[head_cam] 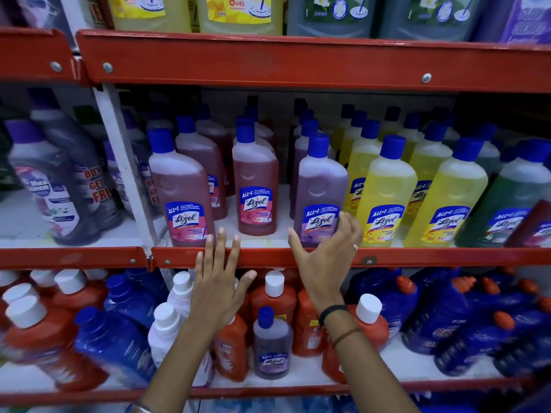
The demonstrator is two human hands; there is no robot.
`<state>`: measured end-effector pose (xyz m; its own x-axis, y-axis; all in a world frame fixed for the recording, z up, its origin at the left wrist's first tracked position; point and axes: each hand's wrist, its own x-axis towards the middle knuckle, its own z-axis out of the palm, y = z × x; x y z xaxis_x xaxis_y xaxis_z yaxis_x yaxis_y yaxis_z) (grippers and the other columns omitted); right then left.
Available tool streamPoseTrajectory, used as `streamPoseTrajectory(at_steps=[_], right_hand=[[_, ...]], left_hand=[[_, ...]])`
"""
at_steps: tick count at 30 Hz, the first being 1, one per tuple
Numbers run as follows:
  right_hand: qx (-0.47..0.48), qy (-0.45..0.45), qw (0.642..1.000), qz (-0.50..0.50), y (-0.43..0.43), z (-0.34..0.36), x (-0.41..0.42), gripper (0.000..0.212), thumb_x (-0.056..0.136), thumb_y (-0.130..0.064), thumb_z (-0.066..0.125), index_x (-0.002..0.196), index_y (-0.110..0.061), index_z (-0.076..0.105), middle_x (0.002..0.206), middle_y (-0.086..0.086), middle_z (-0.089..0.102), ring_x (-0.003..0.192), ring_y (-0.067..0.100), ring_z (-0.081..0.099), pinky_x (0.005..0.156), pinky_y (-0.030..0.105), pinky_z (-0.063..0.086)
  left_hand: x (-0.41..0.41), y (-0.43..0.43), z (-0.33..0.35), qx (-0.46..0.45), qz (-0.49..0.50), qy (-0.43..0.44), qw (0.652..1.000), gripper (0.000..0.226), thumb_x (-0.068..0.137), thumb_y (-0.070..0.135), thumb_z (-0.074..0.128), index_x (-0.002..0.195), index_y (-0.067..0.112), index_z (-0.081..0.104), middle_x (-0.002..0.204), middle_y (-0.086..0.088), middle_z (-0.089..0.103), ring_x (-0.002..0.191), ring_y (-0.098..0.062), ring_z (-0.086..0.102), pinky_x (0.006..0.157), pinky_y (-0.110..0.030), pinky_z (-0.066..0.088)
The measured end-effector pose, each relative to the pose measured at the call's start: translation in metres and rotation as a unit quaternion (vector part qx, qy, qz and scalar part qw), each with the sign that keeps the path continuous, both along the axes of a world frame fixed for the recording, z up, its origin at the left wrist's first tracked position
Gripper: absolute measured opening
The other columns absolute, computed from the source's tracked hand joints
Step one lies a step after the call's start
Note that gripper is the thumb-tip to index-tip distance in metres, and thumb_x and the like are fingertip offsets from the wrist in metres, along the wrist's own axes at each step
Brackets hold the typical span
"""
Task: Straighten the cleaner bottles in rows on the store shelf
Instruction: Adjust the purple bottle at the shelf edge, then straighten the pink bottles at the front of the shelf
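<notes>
Rows of blue-capped cleaner bottles stand on the middle shelf behind its red front rail. Pink bottles lead two rows: one at the left front, one set further back. A purple bottle heads the row beside them, then yellow bottles and a green one at the right. My right hand is open, its fingers spread against the purple bottle's lower label. My left hand is open and flat over the rail, between the two pink front bottles, holding nothing.
Grey toilet-cleaner bottles fill the left bay past a white upright. The lower shelf holds orange, dark blue and white bottles, plus a small purple one. Large jugs stand on the top shelf.
</notes>
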<state>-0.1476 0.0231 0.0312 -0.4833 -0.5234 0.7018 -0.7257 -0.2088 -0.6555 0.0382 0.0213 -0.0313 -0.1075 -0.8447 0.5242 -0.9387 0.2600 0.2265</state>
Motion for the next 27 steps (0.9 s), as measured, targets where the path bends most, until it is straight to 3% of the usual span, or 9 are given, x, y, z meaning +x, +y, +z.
streamPoseTrajectory(at_steps=[3, 6, 8, 10, 13, 16, 21, 27], right_hand=[[-0.076, 0.040, 0.993, 0.080, 0.010, -0.001, 0.015, 0.069, 0.075, -0.038, 0.072, 0.124, -0.003, 0.041, 0.125, 0.019, 0.048, 0.119, 0.027, 0.041, 0.107, 0.021, 0.027], [0.004, 0.051, 0.992, 0.111, -0.004, 0.007, 0.040, 0.072, 0.075, -0.035, 0.072, 0.130, -0.003, 0.038, 0.129, 0.020, 0.047, 0.121, 0.029, 0.041, 0.109, 0.018, 0.020], [0.076, 0.048, 0.989, 0.118, -0.033, 0.017, 0.116, 0.085, 0.071, -0.037, 0.073, 0.136, 0.001, 0.031, 0.133, 0.024, 0.043, 0.122, 0.036, 0.040, 0.108, 0.031, 0.028], [0.142, 0.038, 0.986, 0.083, -0.049, 0.024, 0.124, 0.100, 0.066, -0.043, 0.075, 0.138, 0.005, 0.024, 0.135, 0.027, 0.041, 0.122, 0.040, 0.040, 0.107, 0.043, 0.032], [0.186, 0.016, 0.981, 0.044, -0.068, 0.028, 0.123, 0.113, 0.063, -0.052, 0.075, 0.141, 0.006, 0.017, 0.134, 0.027, 0.040, 0.120, 0.041, 0.043, 0.099, 0.045, 0.040], [0.199, 0.006, 0.979, 0.030, -0.074, 0.031, 0.116, 0.113, 0.065, -0.054, 0.074, 0.142, 0.003, 0.015, 0.133, 0.025, 0.040, 0.118, 0.039, 0.044, 0.089, 0.046, 0.047], [0.209, 0.012, 0.977, 0.035, -0.073, 0.031, 0.111, 0.113, 0.062, -0.045, 0.079, 0.141, 0.002, 0.014, 0.136, 0.023, 0.039, 0.123, 0.039, 0.042, 0.095, 0.047, 0.046], [0.194, 0.056, 0.979, 0.022, -0.049, 0.024, 0.109, 0.111, 0.063, -0.050, 0.075, 0.139, 0.005, 0.016, 0.132, 0.026, 0.041, 0.118, 0.040, 0.044, 0.099, 0.043, 0.040]], left_hand=[[-0.003, 0.011, -0.004, 0.011, 0.014, -0.002, 1.000, 0.071, 0.093, 0.066, 0.014, 0.151, 0.026, 0.007, 0.162, -0.006, 0.005, 0.148, -0.021, -0.006, 0.114, -0.053, 0.004], [0.001, 0.013, -0.003, 0.000, 0.016, -0.059, 0.998, 0.070, 0.093, 0.062, 0.020, 0.151, 0.023, 0.014, 0.161, -0.007, 0.013, 0.148, -0.027, 0.010, 0.115, -0.050, -0.004], [0.060, 0.002, -0.006, 0.011, 0.040, -0.059, 0.997, 0.069, 0.093, 0.061, 0.021, 0.150, 0.023, 0.015, 0.160, -0.007, 0.014, 0.146, -0.028, 0.014, 0.115, -0.047, -0.010], [0.062, 0.000, -0.005, 0.002, 0.033, -0.062, 0.998, 0.068, 0.094, 0.061, 0.019, 0.151, 0.024, 0.013, 0.161, -0.005, 0.009, 0.147, -0.026, 0.012, 0.115, -0.045, -0.013], [0.053, 0.006, -0.012, 0.004, 0.017, -0.067, 0.998, 0.068, 0.095, 0.062, 0.015, 0.152, 0.026, 0.006, 0.162, 0.000, -0.006, 0.148, -0.022, 0.001, 0.115, -0.046, -0.011], [0.050, 0.002, -0.011, -0.008, 0.015, -0.071, 0.997, 0.067, 0.095, 0.062, 0.014, 0.152, 0.027, 0.004, 0.161, 0.000, -0.008, 0.148, -0.024, 0.004, 0.115, -0.046, -0.010], [0.048, 0.001, -0.012, -0.011, 0.010, -0.062, 0.998, 0.068, 0.095, 0.063, 0.010, 0.152, 0.027, 0.001, 0.161, 0.002, -0.011, 0.148, -0.023, 0.002, 0.115, -0.046, -0.011], [0.048, 0.000, -0.014, -0.015, 0.008, -0.065, 0.998, 0.069, 0.095, 0.063, 0.013, 0.152, 0.026, 0.002, 0.161, 0.001, -0.012, 0.147, -0.025, 0.003, 0.115, -0.046, -0.012]])
